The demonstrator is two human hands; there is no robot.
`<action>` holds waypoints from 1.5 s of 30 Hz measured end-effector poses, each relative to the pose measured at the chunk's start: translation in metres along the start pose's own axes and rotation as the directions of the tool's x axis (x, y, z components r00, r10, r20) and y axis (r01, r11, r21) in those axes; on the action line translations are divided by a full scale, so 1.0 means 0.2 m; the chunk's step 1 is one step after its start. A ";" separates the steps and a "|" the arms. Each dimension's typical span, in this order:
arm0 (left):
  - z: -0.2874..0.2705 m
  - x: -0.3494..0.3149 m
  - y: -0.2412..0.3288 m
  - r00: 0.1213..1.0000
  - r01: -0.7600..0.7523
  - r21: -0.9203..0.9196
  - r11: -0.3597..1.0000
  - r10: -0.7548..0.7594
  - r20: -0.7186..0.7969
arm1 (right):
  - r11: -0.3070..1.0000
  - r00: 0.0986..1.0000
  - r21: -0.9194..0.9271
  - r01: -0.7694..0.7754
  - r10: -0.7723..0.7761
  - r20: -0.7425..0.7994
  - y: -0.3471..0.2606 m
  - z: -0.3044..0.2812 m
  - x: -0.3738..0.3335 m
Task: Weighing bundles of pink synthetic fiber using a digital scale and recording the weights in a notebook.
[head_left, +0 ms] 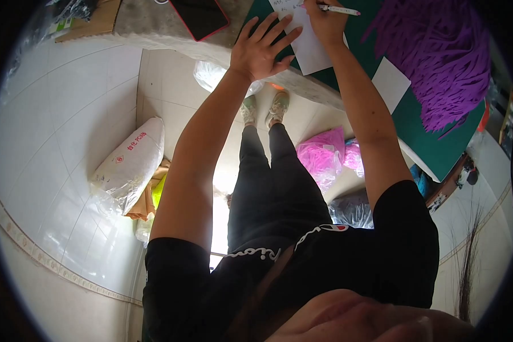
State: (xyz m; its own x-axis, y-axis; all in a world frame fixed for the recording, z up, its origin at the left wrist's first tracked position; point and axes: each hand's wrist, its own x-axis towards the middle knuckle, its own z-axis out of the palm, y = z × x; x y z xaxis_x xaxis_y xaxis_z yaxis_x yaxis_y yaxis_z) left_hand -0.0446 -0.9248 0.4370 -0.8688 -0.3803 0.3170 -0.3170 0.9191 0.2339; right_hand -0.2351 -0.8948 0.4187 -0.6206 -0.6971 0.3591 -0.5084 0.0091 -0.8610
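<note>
A white sheet of paper (309, 48) with some handwriting near its top lies at the table's near edge, partly over a dark green mat (356, 43). My right hand (326, 23) is closed round a white pen (342, 9) with a pink end, over the sheet's upper right. The pen's other end is at the top of the picture, by the fingers. My left hand (262, 48) lies flat with its fingers spread, the fingertips reaching the left side of the sheet. Nothing is in that hand.
A phone with a red edge (199, 17) lies left of my left hand. Purple strips (433, 57) are heaped on the mat at the right, beside another white paper (391, 84). On the floor are pink plastic bags (323, 157) and a white sack (132, 162).
</note>
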 end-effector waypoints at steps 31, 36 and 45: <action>-0.01 0.01 0.01 1.000 -0.002 -0.001 1.000 0.002 -0.018 | 0.972 0.998 0.227 0.056 -0.056 -0.007 0.03 0.02 0.00; -0.04 0.02 0.02 1.000 -0.006 -0.014 1.000 0.006 0.016 | 0.779 0.957 0.568 -0.264 0.286 0.052 0.02 0.00 0.05; -0.10 0.07 0.13 0.978 -0.187 -0.019 0.982 0.187 0.089 | 0.563 0.748 0.617 -0.550 0.661 0.065 -0.54 -0.63 -0.56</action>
State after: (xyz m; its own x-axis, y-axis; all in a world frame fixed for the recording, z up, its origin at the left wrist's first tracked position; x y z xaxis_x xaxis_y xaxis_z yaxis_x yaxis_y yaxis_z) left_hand -0.0572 -0.9086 0.4665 -0.9431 -0.1906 0.2725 -0.1420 0.9718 0.1883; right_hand -0.1874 -0.7275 0.5167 -0.7615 -0.5617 -0.3236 0.4237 -0.0535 -0.9042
